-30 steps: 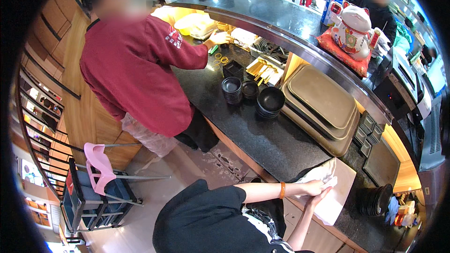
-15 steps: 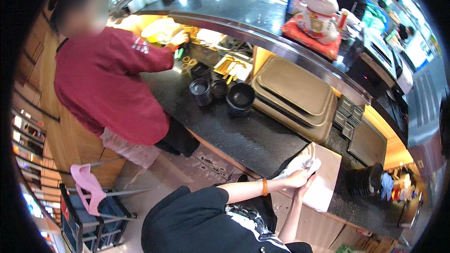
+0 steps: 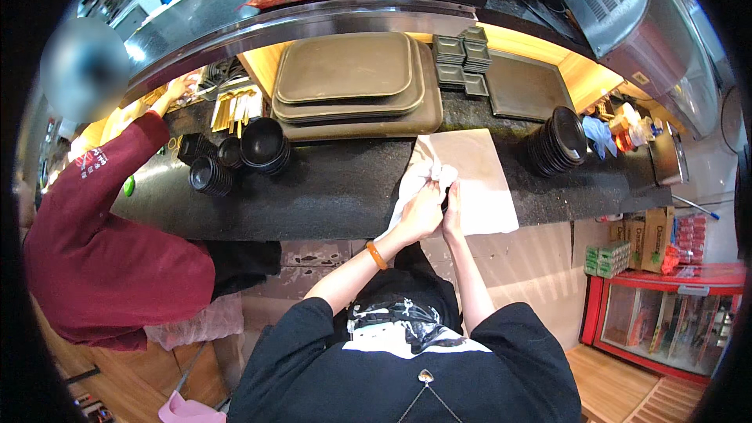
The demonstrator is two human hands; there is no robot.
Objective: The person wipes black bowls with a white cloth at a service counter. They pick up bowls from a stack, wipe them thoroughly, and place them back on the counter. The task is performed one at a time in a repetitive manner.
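My left hand point(image 3: 421, 214) and my right hand point(image 3: 452, 211) are pressed together over a white cutting board point(image 3: 486, 180) on the black counter point(image 3: 329, 192). Both hands grip a crumpled white cloth point(image 3: 423, 176) that bunches above my fingers and hangs down by my left wrist. A small dark object shows between my hands; what it is I cannot tell. An orange band is on my left wrist.
A stack of brown trays point(image 3: 352, 86) lies behind the board. Black bowls point(image 3: 262, 145) stand to the left, stacked black plates point(image 3: 558, 141) to the right, small square dishes point(image 3: 458, 63) at the back. A person in a red top point(image 3: 102, 235) works at my left. A red cabinet point(image 3: 666, 321) stands at the lower right.
The view has swung right, so the counter and board now lie straight ahead. My hands stay together on the cloth over the board. The person in red still reaches toward the far shelf.
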